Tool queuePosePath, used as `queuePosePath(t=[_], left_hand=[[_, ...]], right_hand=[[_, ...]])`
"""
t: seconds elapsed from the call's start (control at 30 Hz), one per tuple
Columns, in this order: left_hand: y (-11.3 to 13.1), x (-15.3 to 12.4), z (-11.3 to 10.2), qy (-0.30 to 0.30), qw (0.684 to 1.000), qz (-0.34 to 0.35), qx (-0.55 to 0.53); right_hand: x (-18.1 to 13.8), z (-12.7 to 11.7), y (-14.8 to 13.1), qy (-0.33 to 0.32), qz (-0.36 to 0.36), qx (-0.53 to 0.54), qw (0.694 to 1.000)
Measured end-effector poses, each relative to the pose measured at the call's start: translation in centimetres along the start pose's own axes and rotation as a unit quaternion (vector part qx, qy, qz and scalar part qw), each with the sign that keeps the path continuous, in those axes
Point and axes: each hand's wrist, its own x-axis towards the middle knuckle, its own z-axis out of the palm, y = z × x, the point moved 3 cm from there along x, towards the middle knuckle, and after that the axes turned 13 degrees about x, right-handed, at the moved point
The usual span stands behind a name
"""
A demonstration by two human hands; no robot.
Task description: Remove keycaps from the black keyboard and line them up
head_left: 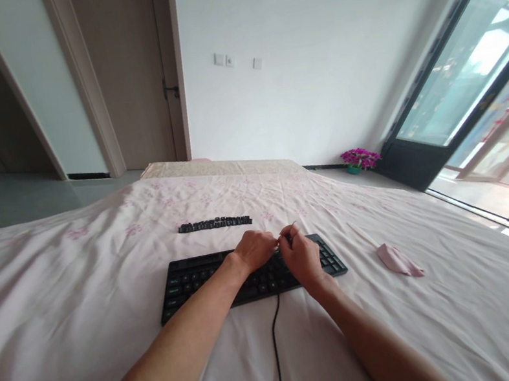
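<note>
A black keyboard lies on the bedspread in front of me, its cable running toward me. My left hand is closed over the middle of the keyboard, its fingertips hidden. My right hand is closed just beside it over the keyboard's right half, thumb and fingers pinched together. The fingertips of both hands meet, or nearly so. Something small and dark shows at the right fingers, too small to name. Beyond the keyboard, loose black keycaps lie in a row.
A pink cloth rests on the pale flowered bedspread to the right. Past the bed are a white wall, a closed door, a pot of magenta flowers and a dark-framed glass door.
</note>
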Motion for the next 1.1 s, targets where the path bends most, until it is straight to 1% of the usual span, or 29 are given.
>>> queuePosePath(t=[0.13, 0.27, 0.37, 0.43, 0.53, 0.63, 0.73, 0.8, 0.87, 0.97, 1.1], left_hand=[[-0.3, -0.1, 0.1, -0.003, 1.000, -0.002, 0.013], [-0.8, -0.3, 0.2, -0.019, 0.999, -0.026, 0.004], [-0.6, -0.7, 0.4, -0.023, 0.998, -0.045, -0.027], [-0.4, -1.0, 0.7, -0.021, 0.995, -0.085, -0.046], [0.1, -1.3, 1.0, -0.017, 0.988, -0.144, -0.051], [0.6, -1.2, 1.0, -0.018, 0.987, -0.155, -0.040], [0.8, -1.0, 0.9, -0.025, 0.983, -0.179, -0.026], [0.9, -0.9, 0.9, -0.020, 0.980, -0.196, -0.017], [1.0, -0.8, 0.9, -0.009, 0.980, -0.201, -0.009], [1.4, -1.0, 0.9, 0.012, 0.982, -0.188, 0.003], [1.9, -1.2, 0.6, 0.025, 0.986, -0.168, 0.005]], right_hand=[[0.4, 0.2, -0.4, -0.019, -0.007, -0.024, 0.999], [0.6, 0.7, 0.2, -0.021, -0.007, -0.019, 1.000], [0.5, 0.9, 1.1, -0.020, 0.001, 0.028, 0.999], [0.4, 0.9, 1.6, -0.026, 0.002, 0.073, 0.997], [0.6, 0.3, 1.6, -0.067, -0.032, 0.110, 0.991], [1.3, -0.2, 0.8, -0.121, -0.082, 0.114, 0.983], [2.2, -0.2, 0.6, -0.147, -0.089, 0.117, 0.978], [2.4, -0.1, 0.8, -0.143, -0.083, 0.122, 0.979], [2.2, 0.0, 1.3, -0.118, -0.076, 0.131, 0.981], [1.5, 0.2, 1.9, -0.082, -0.074, 0.150, 0.982], [0.6, 0.5, 2.3, -0.063, -0.074, 0.164, 0.982]])
